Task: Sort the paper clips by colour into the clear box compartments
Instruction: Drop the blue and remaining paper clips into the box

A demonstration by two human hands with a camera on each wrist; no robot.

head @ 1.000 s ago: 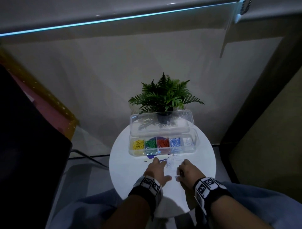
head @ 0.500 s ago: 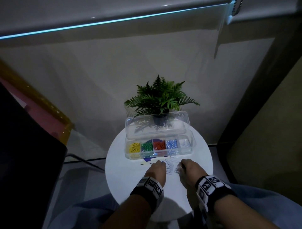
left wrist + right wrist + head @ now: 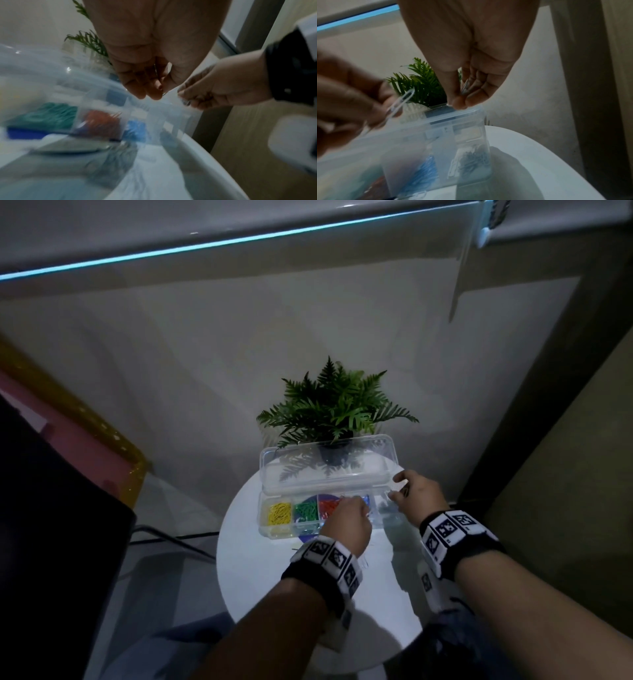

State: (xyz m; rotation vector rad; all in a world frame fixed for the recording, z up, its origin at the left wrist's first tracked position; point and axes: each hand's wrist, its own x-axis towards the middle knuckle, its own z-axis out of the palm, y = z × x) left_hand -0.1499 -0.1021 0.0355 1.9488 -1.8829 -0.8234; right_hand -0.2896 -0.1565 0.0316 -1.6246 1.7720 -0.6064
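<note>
The clear box stands open on the round white table, lid upright. Its compartments hold yellow clips, green clips, red clips, blue clips and pale silvery clips at the far right. My left hand hovers over the blue compartment and pinches a pale paper clip. My right hand is above the rightmost compartment, its fingertips at the box's rim, with thin pale clips held in its curled fingers.
A potted fern stands right behind the box lid. A blue disc lies under the box. A dark chair back is at the left, a wall close behind. The table's right edge is near my right hand.
Both hands have lifted from the table in front of the box and moved forward over its right-hand compartments, carrying clips. The box has not moved.
</note>
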